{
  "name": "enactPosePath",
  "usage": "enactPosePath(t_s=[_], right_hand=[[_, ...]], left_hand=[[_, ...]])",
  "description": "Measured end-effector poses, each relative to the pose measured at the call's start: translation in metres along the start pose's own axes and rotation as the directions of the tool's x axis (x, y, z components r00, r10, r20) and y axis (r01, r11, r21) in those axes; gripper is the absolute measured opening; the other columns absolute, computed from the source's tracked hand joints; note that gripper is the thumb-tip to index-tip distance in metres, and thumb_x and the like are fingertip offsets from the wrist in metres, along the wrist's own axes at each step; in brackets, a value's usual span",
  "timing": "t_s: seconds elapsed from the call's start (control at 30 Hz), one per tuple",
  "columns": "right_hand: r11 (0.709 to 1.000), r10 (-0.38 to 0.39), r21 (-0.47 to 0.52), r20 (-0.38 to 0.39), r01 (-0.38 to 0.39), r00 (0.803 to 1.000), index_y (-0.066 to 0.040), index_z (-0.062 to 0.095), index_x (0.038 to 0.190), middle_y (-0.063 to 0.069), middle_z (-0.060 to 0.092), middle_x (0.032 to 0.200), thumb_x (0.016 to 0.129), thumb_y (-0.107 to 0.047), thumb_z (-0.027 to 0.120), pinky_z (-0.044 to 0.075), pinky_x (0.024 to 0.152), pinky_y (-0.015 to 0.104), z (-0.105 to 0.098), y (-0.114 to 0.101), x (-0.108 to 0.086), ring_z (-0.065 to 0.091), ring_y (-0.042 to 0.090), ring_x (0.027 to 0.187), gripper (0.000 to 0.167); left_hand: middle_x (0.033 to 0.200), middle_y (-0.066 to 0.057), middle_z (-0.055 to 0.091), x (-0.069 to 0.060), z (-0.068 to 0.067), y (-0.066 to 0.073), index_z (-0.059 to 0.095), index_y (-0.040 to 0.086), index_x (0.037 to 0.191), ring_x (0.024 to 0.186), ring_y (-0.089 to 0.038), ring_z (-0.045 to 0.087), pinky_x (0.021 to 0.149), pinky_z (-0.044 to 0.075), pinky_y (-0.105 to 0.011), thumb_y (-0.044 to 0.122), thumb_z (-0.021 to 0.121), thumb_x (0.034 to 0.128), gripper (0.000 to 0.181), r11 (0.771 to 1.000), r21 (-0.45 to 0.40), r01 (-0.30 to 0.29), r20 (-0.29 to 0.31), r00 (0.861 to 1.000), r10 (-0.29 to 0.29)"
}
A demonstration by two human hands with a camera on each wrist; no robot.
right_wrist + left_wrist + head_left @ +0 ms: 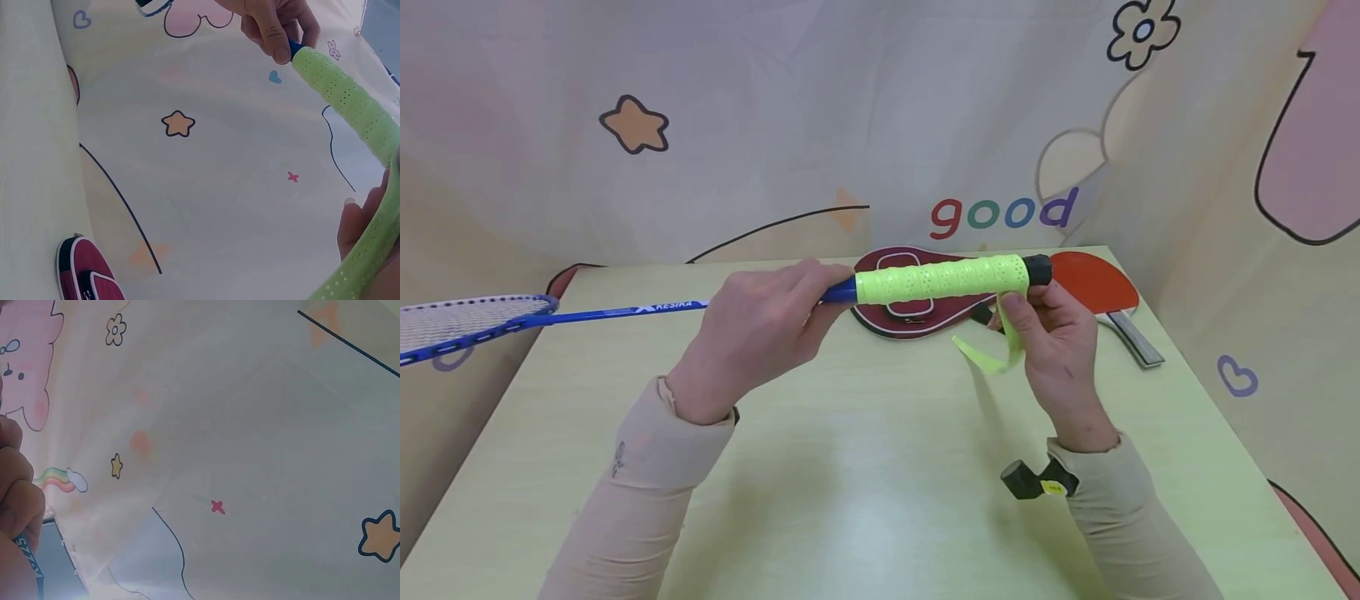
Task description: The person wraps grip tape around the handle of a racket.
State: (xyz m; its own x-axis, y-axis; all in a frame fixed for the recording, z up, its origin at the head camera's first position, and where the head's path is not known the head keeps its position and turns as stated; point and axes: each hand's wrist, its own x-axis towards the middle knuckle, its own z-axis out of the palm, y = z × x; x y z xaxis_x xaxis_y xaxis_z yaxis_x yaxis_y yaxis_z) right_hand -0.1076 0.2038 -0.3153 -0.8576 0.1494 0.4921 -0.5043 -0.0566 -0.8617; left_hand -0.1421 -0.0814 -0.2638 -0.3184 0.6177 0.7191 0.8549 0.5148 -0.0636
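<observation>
A blue badminton racket point(617, 313) lies nearly level across the head view, its strung head at the far left. My left hand point(760, 333) grips it where the shaft meets the handle; the left wrist view shows curled fingers point(22, 506) at its edge. Lime-green perforated grip tape point(940, 281) covers the handle in overlapping turns, and the butt end point(1040, 269) is black. With thumb and fingers, my right hand point(1067, 358) pinches the tape beside that end. A loose tape tail point(369, 250) hangs below the hand.
Behind the handle, a dark red paddle case point(880, 321) lies on the pale table point(850, 500). A red table tennis paddle point(1093, 283) sits at the back right, its handle toward the front. Printed cloth point(775, 125) hangs around the table.
</observation>
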Motion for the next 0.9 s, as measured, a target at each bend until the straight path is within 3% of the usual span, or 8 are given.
enactPosePath(t_s=[0.17, 0.33, 0.6, 0.9], right_hand=[[1.0, 0.001, -0.007, 0.0, -0.001, 1.0, -0.003, 0.067, 0.109, 0.007, 0.065, 0.089, 0.095, -0.002, 0.06, 0.051, 0.075, 0.027, -0.0008, 0.0003, 0.0, 0.061, 0.018, 0.074, 0.016], [1.0, -0.005, -0.014, -0.011, 0.005, 1.0, -0.004, 0.068, 0.108, 0.007, 0.063, 0.085, 0.095, -0.004, 0.06, 0.05, 0.074, 0.027, -0.0021, 0.0007, 0.0003, 0.061, 0.018, 0.073, 0.014], [1.0, -0.002, -0.03, -0.023, 0.001, 1.0, -0.005, 0.068, 0.107, 0.006, 0.063, 0.084, 0.096, -0.005, 0.06, 0.051, 0.074, 0.027, -0.0026, 0.0012, 0.0005, 0.062, 0.018, 0.072, 0.014], [0.999, 0.001, -0.043, -0.042, -0.003, 0.999, -0.006, 0.069, 0.097, 0.007, 0.064, 0.082, 0.096, -0.006, 0.061, 0.052, 0.075, 0.027, -0.0031, 0.001, 0.0005, 0.062, 0.019, 0.073, 0.008]], left_hand=[[0.067, -0.004, 0.059, -0.0005, 0.0007, 0.0012, 0.056, -0.002, 0.099, 0.042, -0.01, 0.039, 0.039, 0.031, -0.022, 0.008, 0.072, 0.0863, 0.023, 1.0, -0.012, 0.017, -0.002, 1.0, -0.017], [0.077, -0.006, 0.063, 0.0011, 0.0003, 0.0028, 0.057, -0.002, 0.1, 0.048, -0.012, 0.046, 0.042, 0.037, -0.022, 0.01, 0.073, 0.0873, 0.024, 1.0, -0.019, -0.002, 0.004, 1.0, 0.002], [0.08, -0.007, 0.061, 0.0027, 0.0023, 0.0029, 0.057, -0.003, 0.101, 0.049, -0.016, 0.05, 0.044, 0.043, -0.026, 0.014, 0.072, 0.0887, 0.026, 0.999, 0.031, -0.016, -0.05, 0.999, 0.018], [0.074, -0.006, 0.059, 0.0026, 0.0009, 0.0029, 0.057, -0.002, 0.098, 0.047, -0.014, 0.046, 0.04, 0.037, -0.025, 0.02, 0.071, 0.0903, 0.028, 0.997, 0.066, -0.048, -0.029, 0.998, 0.05]])
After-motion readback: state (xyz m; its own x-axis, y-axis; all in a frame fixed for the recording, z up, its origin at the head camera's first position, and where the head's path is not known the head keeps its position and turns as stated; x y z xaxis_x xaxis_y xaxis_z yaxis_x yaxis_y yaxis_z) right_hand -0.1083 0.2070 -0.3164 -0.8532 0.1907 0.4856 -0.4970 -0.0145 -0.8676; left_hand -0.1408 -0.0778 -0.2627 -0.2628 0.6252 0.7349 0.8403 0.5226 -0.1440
